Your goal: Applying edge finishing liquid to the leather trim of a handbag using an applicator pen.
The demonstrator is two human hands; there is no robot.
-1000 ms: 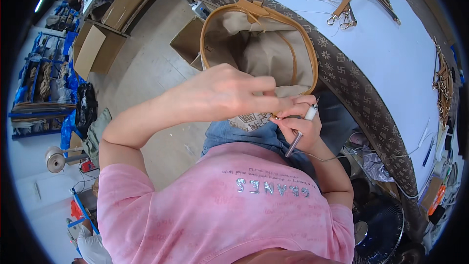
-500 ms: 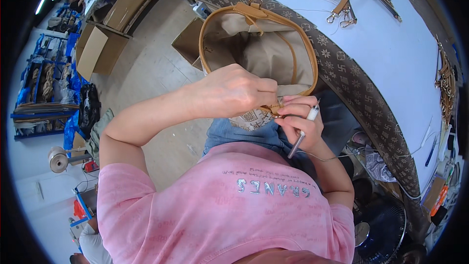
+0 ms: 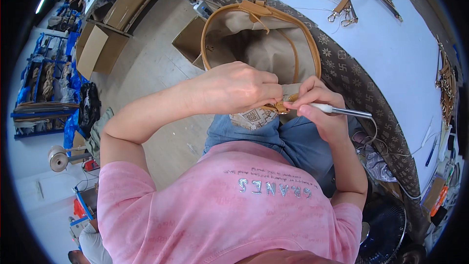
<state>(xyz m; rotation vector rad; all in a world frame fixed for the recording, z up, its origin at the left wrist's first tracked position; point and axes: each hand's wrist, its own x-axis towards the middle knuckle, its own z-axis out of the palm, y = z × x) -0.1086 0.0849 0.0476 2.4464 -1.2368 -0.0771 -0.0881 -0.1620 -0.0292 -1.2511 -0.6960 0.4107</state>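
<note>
A handbag (image 3: 309,44) with tan leather trim, a beige lining and a patterned outside stands open-mouthed above my lap. My left hand (image 3: 239,85) is closed, fingers pinching the near rim beside a small tan leather tab (image 3: 280,107) with metal hardware. Just right of it, my right hand (image 3: 325,105) grips a slim corded pen-shaped tool (image 3: 348,112), white with a silver end. The tool lies nearly level, its cord leaving from the right end. Its working tip is hidden among my fingers at the tab.
A white-topped table (image 3: 391,68) with a brown patterned cover edge (image 3: 342,61) curves along the right. Leather straps with clasps (image 3: 349,0) lie on it. Below it stands a black fan (image 3: 386,225). Cardboard boxes (image 3: 105,51) and a blue-edged rack (image 3: 46,83) are at left.
My right hand has turned and risen, swinging the tool from steeply slanted to nearly level, at the tab. The handbag has shifted slightly right; my left hand keeps its pinch.
</note>
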